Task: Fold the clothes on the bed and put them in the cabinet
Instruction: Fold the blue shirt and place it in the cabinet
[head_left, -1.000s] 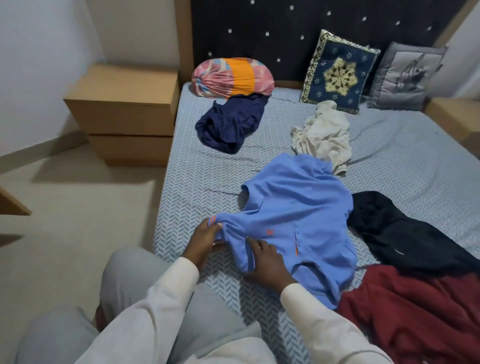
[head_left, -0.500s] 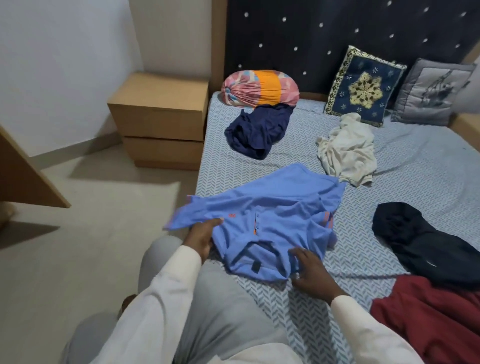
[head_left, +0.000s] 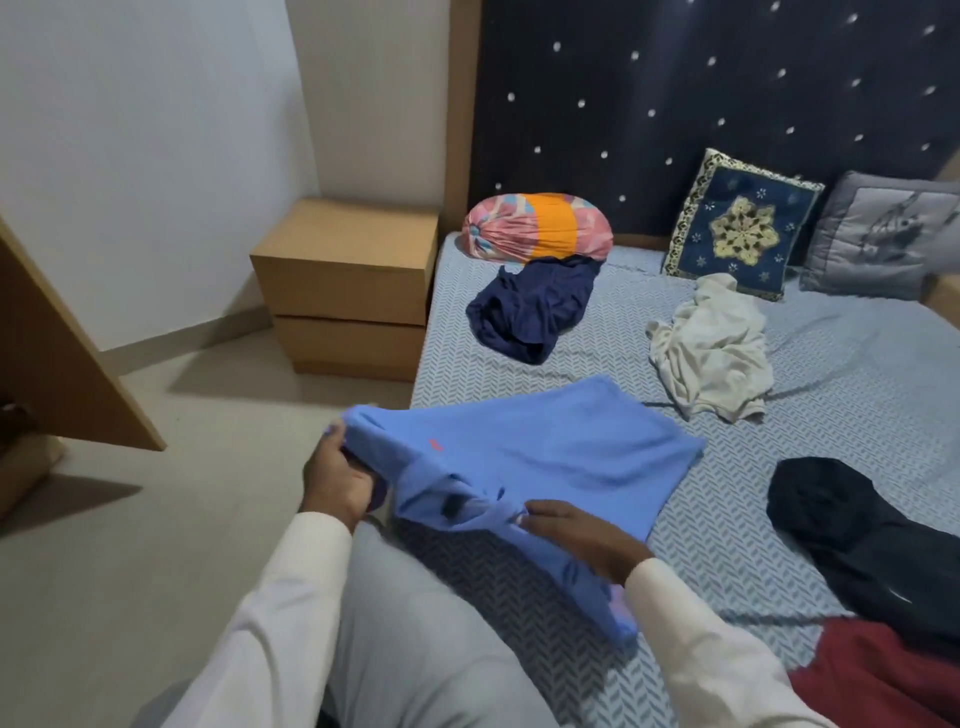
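Nearest, two white sleeves (head_left: 701, 649) and a grey trouser leg (head_left: 415, 649) run off the bottom edge. The left hand (head_left: 337, 483) grips the bunched left end of the blue shirt (head_left: 545, 457), its fingers curled round the cloth and mostly hidden under it. The right hand (head_left: 576, 535) holds a gathered ridge near the collar; its fingertips are sunk in the folds, so the exact grip is hard to make out. The shirt hangs lifted between the hands at the near corner of the bed (head_left: 857, 415), with its far part lying on the sheet and motion blur softening its edges.

To the right a red garment (head_left: 883, 675) is cut off by the corner of the frame, touching a black garment (head_left: 872, 525) beyond it. Further up the bed lie a crumpled white garment (head_left: 711, 348) and a navy garment (head_left: 535, 312), the latter touching a pink-and-orange bolster (head_left: 540, 226). A blue cushion (head_left: 743, 223) and a grey cushion (head_left: 883, 234), partly cut off, lean on the studded headboard (head_left: 675, 93). A nightstand (head_left: 348, 280) stands beside the bed. A wooden panel (head_left: 62, 353) enters from the left; what it belongs to cannot be told.
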